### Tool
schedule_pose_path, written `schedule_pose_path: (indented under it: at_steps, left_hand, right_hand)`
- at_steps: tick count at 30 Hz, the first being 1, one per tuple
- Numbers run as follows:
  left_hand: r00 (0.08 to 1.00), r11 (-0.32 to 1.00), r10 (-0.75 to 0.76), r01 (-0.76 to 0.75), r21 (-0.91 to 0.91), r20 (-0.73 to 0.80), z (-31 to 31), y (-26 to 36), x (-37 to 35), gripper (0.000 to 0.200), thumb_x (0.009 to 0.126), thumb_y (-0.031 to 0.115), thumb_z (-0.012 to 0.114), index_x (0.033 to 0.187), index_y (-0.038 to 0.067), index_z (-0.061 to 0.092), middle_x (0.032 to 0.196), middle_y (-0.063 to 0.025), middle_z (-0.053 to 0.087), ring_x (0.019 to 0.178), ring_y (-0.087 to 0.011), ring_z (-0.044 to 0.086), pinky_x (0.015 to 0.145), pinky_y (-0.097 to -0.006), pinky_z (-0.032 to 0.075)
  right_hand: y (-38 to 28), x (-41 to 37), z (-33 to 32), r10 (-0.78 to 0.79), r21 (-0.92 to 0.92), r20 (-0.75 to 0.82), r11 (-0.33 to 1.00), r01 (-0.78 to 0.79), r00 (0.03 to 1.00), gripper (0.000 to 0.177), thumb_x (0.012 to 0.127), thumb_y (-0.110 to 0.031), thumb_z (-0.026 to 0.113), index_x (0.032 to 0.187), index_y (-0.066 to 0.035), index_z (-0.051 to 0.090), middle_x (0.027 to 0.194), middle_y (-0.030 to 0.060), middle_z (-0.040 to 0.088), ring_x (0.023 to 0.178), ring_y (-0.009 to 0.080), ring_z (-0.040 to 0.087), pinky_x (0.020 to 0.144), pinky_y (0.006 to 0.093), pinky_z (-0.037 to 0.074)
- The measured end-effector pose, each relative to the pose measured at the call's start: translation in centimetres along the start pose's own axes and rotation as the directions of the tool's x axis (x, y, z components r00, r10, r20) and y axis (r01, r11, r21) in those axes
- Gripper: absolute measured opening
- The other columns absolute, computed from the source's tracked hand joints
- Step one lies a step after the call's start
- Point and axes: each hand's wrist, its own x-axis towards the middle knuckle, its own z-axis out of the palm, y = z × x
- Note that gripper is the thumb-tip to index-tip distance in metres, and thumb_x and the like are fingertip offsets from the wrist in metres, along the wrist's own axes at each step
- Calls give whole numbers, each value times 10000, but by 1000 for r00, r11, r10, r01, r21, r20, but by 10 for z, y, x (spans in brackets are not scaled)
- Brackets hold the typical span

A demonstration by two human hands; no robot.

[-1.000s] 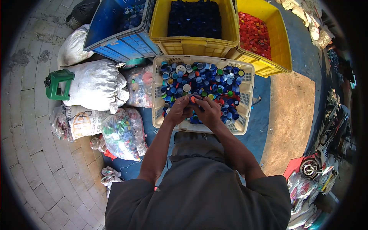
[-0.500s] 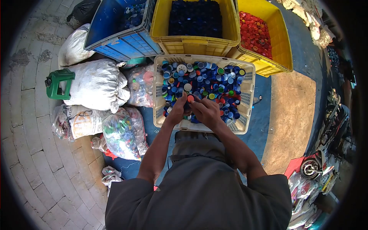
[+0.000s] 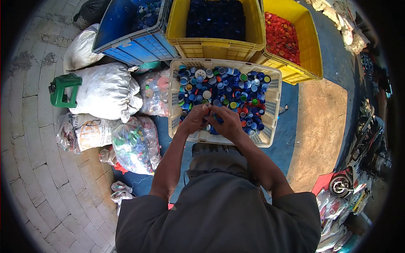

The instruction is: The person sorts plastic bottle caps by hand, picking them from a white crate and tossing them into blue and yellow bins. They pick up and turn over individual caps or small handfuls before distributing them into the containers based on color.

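Observation:
A cream plastic crate [image 3: 275,90] in front of me holds a heap of bottle caps [image 3: 219,86], mostly blue, with some white, green, yellow and red among them. Over its near side, my left hand [image 3: 194,119] is closed, with thumb and fingers pinched together. My right hand [image 3: 228,122] meets it from the other side, its fingers bent and closed toward the left fingertips. Whatever lies between the fingers is hidden by them.
Behind the crate stand a blue bin [image 3: 141,48] of mixed caps, a yellow bin [image 3: 215,44] of dark blue caps and another yellow bin [image 3: 311,42] of red caps. White sacks [image 3: 103,88], a clear bag [image 3: 133,145] and a green jerrycan [image 3: 65,90] lie left.
A red cap showed between my hands before and is now out of sight. My fingers have turned inward and drawn closer together. The crate stays in place.

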Motion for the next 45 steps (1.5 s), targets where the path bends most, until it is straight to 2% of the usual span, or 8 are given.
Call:
schedule_pose_path:
  at_steps: [13,16,19,25,28,33,39,45]
  left_hand:
    - [996,965,69,-54,258,-50,-9,5,4,535,877,604,539,883,71,586,624,68,474,475,-3,378,402,-198,271]
    - [978,966,12,42,253,-210,-5,7,8,620,833,677,522,899,63,574,603,36,464,457,-38,395,379,-187,265]
    - [992,840,-93,31,-542,-89,-14,0,12,414,914,468,549,924,54,572,628,-16,493,488,-94,446,370,-204,322]
    - [919,654,-322,43,-755,-226,-12,-7,43,194,881,212,509,978,53,562,818,-63,569,648,-173,572,464,-265,478]
    - [820,792,-382,51,-609,-428,-10,-7,75,213,882,203,501,1011,45,561,862,-87,581,727,-199,603,558,-300,533]
    - [952,687,7,-227,-691,-306,5,101,143,536,914,378,523,1154,-91,427,1091,-231,474,1122,-376,473,1018,-528,382]
    - [916,737,110,-335,-587,-385,12,175,140,1071,877,660,428,1439,-68,-122,1479,-300,-235,1396,-382,-221,1128,-542,-50]
    - [877,869,-58,-191,-457,-477,-57,37,102,518,958,481,455,1212,32,498,1237,-158,472,1213,-291,415,1023,-465,333]
  right_hand:
    - [1,-1,-9,50,121,-60,992,-43,997,208,794,-206,754,839,-38,640,732,47,629,588,163,601,511,311,464]
    - [24,-6,-3,638,614,165,531,-584,753,263,892,-302,654,898,-41,628,795,38,615,558,159,558,519,304,455]
    - [37,-2,-11,796,861,379,-116,-495,472,356,959,-394,521,974,-46,596,889,51,581,641,167,556,599,314,474]
    - [45,6,-14,829,907,400,-298,-297,391,388,952,-408,490,1039,-34,549,967,81,558,869,221,565,739,349,482]
    - [74,16,-7,856,911,396,-321,-258,334,376,939,-366,492,1085,-20,518,988,105,563,910,243,554,817,379,472]
    - [45,122,-60,647,953,233,-302,-37,726,563,892,-214,443,1280,166,294,1382,315,310,1317,417,324,1106,494,288]
    - [28,162,-96,684,998,32,-63,15,729,623,881,-122,433,1369,135,144,1456,288,140,1388,411,197,1147,498,225]
    - [97,44,-58,778,983,30,90,-158,628,608,894,-98,409,1416,78,154,1376,270,305,1311,407,350,1069,488,377]
